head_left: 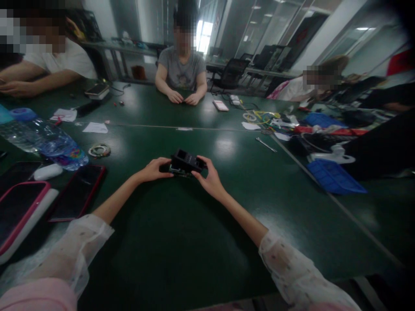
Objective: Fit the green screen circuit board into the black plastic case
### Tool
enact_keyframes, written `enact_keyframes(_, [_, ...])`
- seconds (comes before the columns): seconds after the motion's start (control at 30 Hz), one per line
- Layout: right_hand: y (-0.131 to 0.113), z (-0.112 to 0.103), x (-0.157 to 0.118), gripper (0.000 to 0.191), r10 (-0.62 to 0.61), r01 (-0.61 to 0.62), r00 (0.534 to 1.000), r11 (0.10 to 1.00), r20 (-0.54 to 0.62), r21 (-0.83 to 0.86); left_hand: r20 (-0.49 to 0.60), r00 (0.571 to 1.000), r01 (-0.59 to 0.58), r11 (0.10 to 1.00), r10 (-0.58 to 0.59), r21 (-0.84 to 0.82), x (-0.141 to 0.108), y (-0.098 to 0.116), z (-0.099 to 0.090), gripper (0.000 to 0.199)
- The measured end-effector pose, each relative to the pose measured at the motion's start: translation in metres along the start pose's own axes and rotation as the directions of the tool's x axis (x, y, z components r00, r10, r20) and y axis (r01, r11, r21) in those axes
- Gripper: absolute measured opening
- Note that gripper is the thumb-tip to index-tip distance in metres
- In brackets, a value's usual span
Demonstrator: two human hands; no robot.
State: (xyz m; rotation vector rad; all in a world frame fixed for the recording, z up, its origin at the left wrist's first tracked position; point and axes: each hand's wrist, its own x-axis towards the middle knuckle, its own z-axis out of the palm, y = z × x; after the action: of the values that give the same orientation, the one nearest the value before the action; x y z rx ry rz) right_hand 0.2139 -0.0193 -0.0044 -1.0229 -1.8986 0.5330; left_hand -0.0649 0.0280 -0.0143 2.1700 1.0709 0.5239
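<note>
Head view: black box (187, 161) held two-handed at the green table (181, 242).
Left hand (152, 169) fingers grip its 9 o'clock end, right hand (212, 179) fingers its 3. Roomy toward near edge at 6; phone (79, 192) at 8, wire coil (99, 144) 10, wrench (266, 144) 2.

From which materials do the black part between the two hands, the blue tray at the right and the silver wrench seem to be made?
Black part: probably moulded plastic, fairly matte; its dark faces show only faint shine. Blue tray: likely plastic, rather dull, with uniform colour. Silver wrench: apparently metal, shiny, with a bright, light-catching handle.
</note>
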Motion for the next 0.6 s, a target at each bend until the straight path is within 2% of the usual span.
enact_keyframes(0.23, [-0.007,-0.011,-0.005,0.054,-0.046,0.051,0.992,0.998,0.12,-0.037,-0.02,0.999,-0.044,0.991,0.042,-0.124,-0.004,0.004,0.002,0.062])
enact_keyframes(0.33, [-0.007,-0.016,-0.012,0.054,-0.062,0.07,0.982,0.997,0.177,-0.041,0.007,0.999,-0.046,0.995,0.047,-0.086,-0.011,0.012,0.005,0.065])
enact_keyframes(0.4, [-0.009,-0.017,-0.02,0.055,-0.051,0.064,0.97,0.997,0.238,-0.047,0.021,0.999,-0.042,0.999,0.042,-0.002,-0.021,0.019,0.008,0.07])
enact_keyframes(0.6, [-0.022,-0.01,-0.039,0.058,0.01,0.027,0.934,0.995,0.357,-0.099,0.018,1.0,0.008,1.0,-0.008,-0.007,-0.062,0.034,0.016,0.098])
